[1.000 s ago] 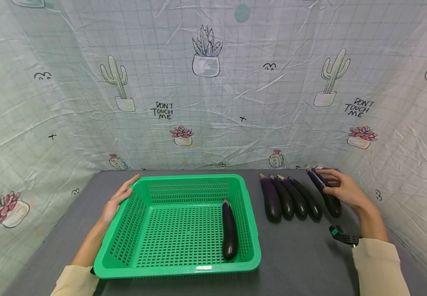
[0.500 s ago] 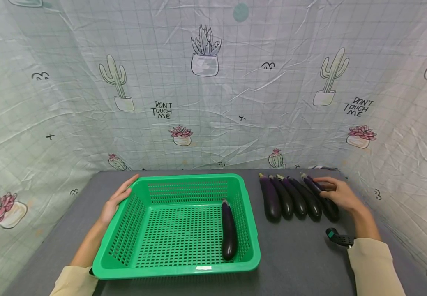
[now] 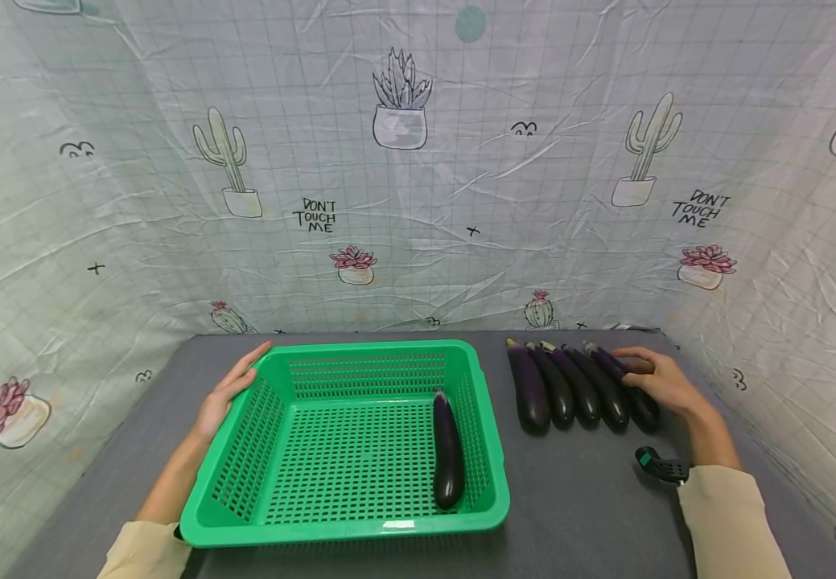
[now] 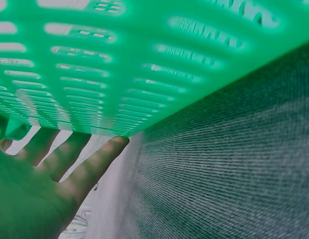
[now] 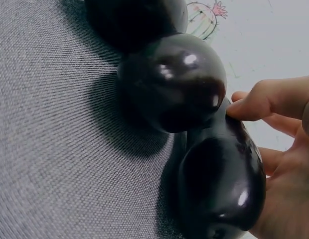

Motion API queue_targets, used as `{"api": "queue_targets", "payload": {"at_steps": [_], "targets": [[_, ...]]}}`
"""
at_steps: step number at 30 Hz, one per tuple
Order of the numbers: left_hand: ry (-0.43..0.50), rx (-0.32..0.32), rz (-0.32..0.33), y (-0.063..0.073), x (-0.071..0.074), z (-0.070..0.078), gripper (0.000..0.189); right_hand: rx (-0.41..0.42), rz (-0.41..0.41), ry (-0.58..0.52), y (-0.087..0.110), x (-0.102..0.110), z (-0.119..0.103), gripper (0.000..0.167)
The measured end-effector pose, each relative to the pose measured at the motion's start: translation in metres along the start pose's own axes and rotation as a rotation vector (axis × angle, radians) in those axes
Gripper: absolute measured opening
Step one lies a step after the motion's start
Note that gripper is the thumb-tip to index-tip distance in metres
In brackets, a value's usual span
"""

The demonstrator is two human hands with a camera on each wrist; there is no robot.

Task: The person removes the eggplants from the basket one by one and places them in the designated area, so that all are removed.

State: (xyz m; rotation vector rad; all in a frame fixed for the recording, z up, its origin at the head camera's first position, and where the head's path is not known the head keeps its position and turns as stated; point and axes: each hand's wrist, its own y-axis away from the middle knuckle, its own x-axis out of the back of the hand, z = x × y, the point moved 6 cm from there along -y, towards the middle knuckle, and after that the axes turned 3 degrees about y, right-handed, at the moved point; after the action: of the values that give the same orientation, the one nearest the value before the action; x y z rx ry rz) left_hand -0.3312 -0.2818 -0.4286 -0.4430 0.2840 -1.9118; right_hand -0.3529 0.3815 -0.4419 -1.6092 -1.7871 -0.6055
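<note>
The rightmost eggplant point(image 3: 647, 412) lies on the grey table at the end of a row, against its neighbour eggplant point(image 3: 609, 398). My right hand point(image 3: 660, 382) holds it from the right side, thumb on top in the right wrist view, where its dark glossy end point(image 5: 219, 184) faces the camera. To the left, my left hand point(image 3: 220, 402) rests along the left side of a green plastic basket point(image 3: 345, 531). Its fingers point(image 4: 89, 169) look straight against the basket's outer wall in the left wrist view. One eggplant point(image 3: 449, 458) lies inside the basket, near its right wall.
Several more eggplants, the leftmost eggplant point(image 3: 531, 394) among them, lie side by side between basket and right hand, stems toward the back. A patterned cloth curtain point(image 3: 418, 201) hangs behind and around the table point(image 3: 577, 507). A black strapped device point(image 3: 660, 465) sits at my right wrist.
My right hand has moved left with the rightmost eggplant, closing the gap between it and the row. The left hand and basket have stayed in place.
</note>
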Motion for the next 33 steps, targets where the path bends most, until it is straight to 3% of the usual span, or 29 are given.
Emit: {"api": "queue_targets", "payload": {"at_steps": [11,18,24,33], "targets": [[0.158,0.03,-0.052,0.0004,-0.0043,0.0012,0.054,-0.025,-0.028,0.044,-0.0008,-0.002,-0.0007,0.048],[0.084,0.011,-0.029,-0.0004,-0.0027,0.0036,0.053,-0.016,-0.047,0.023,-0.0014,-0.0044,-0.0034,0.049],[0.15,0.02,-0.059,0.0001,-0.0032,0.0027,0.054,-0.01,-0.06,0.014,-0.0009,-0.0044,-0.0038,0.049],[0.15,0.025,-0.052,-0.0004,-0.0033,0.0016,0.054,-0.019,-0.069,0.017,-0.0015,-0.0028,-0.0001,0.05]]}}
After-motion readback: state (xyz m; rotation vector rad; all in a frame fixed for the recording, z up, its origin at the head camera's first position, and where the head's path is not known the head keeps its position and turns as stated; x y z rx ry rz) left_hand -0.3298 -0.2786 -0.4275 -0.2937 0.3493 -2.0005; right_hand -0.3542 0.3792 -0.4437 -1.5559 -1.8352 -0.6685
